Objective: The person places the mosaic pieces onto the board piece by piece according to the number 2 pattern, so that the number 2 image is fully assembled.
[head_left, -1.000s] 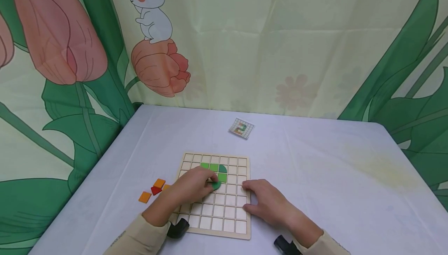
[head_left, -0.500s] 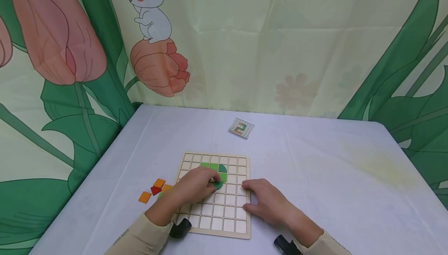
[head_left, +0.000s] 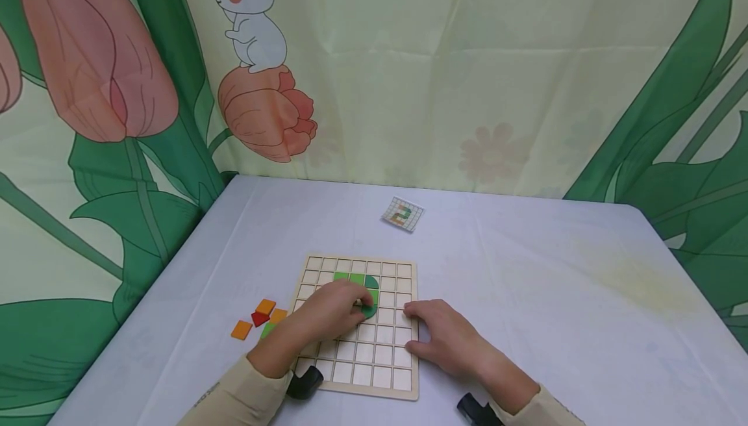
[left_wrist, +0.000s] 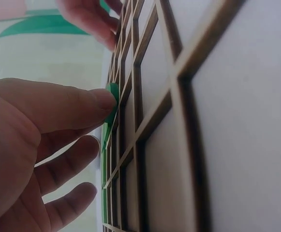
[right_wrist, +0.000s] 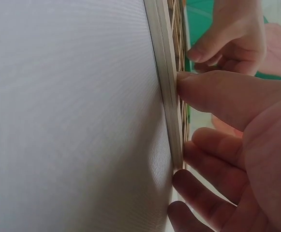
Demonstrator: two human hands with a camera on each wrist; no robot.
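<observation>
Between thumb and fingers, my left hand (head_left: 332,310) pinches a dark green tile with a rounded edge (head_left: 369,312), low over the wooden grid board (head_left: 374,389). Up close in the left wrist view, the thumb lies on the green tile (left_wrist: 113,89) right at the grid's ridges, with the other fingers spread below. Light green square tiles (head_left: 356,278) and a dark green quarter-round tile (head_left: 371,281) sit in cells just beyond. My right hand (head_left: 447,336) touches the board's right edge with thumb and fingertips, its fingers loosely bent along the rim (right_wrist: 168,104).
Left of the board lie orange tiles (head_left: 241,330), a red tile (head_left: 260,319) and a light green tile (head_left: 267,330), partly behind the left forearm. A small card with a coloured grid pattern (head_left: 403,214) lies farther back on the white tablecloth (head_left: 526,270). A printed curtain hangs behind.
My left hand has slid slightly right across the board with the dark green tile, uncovering more of the loose tiles at the left. The right hand stays at the board's edge.
</observation>
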